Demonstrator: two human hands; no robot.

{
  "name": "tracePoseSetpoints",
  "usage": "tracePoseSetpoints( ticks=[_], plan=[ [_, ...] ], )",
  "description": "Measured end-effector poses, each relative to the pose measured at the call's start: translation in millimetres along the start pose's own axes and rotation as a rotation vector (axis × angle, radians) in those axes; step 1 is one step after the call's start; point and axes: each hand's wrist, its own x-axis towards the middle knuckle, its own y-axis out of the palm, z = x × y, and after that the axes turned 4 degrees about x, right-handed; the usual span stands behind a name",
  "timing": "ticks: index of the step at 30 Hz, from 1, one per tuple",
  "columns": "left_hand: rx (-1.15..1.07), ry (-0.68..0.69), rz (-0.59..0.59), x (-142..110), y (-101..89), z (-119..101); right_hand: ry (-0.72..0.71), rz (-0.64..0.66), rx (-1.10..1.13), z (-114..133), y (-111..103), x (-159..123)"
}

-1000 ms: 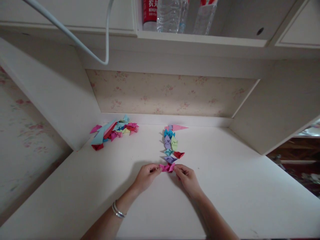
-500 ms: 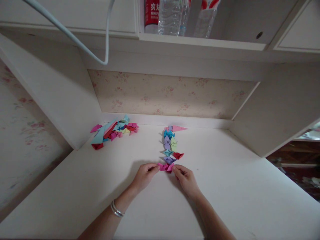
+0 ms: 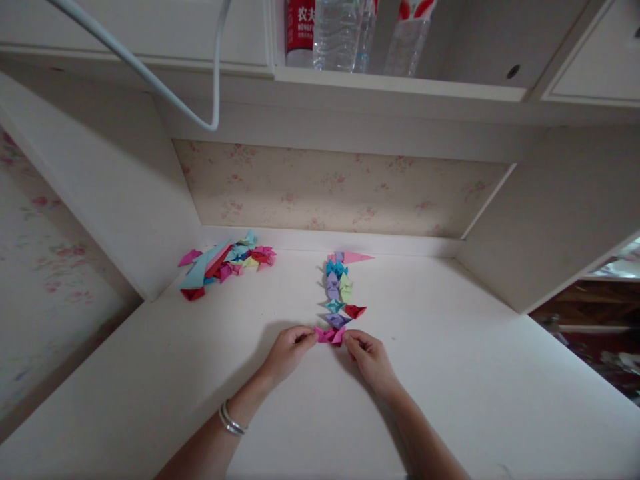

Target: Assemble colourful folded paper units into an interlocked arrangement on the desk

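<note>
A bright pink folded-paper piece (image 3: 330,335) lies low over the white desktop, its two ends pinched between my hands. My left hand (image 3: 290,348) grips the left tip with thumb and forefinger; a silver bangle circles that wrist. At the opposite tip, my right hand (image 3: 369,357) pinches with its fingers curled. Just beyond sit a purple paper boat (image 3: 338,320), a red paper boat (image 3: 355,311) and a teal one (image 3: 335,306). Farther back come a purple folded figure (image 3: 333,287), a light green one (image 3: 346,288) and blue ones (image 3: 337,268).
At the back left is a heap of coloured folded paper (image 3: 227,260). A pink pointed paper piece (image 3: 357,257) lies near the back ledge. Overhead, a shelf holds clear plastic bottles (image 3: 337,37), and a white cable (image 3: 150,73) hangs down at the upper left.
Both hands keep their pinch on the pink folded-paper piece, almost without moving. The whole view has shifted very slightly.
</note>
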Motion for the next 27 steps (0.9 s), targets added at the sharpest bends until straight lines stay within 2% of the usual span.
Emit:
tracePoseSetpoints(
  ticks=[8,15,21,24,27],
  plan=[
    [0.029,0.061,-0.003,-2.7,-3.0,-5.2,-0.042,0.034,-0.002,4.6,0.1,-3.1],
    [0.183,0.208,0.009,-2.3,-7.2,-13.9,-0.066,0.053,0.001,9.6,-0.4,-5.5],
    [0.193,0.138,0.028,-0.9,-2.1,-23.9,-0.018,-0.035,0.093,1.9,-5.2,-7.1],
    [0.145,0.102,0.065,3.9,6.5,-33.9,0.019,-0.144,0.157,-2.2,-21.2,-13.1],
    [0.222,0.161,0.077,12.8,17.0,-48.3,0.064,-0.278,0.179,-6.9,-42.4,-24.3]
  ],
)
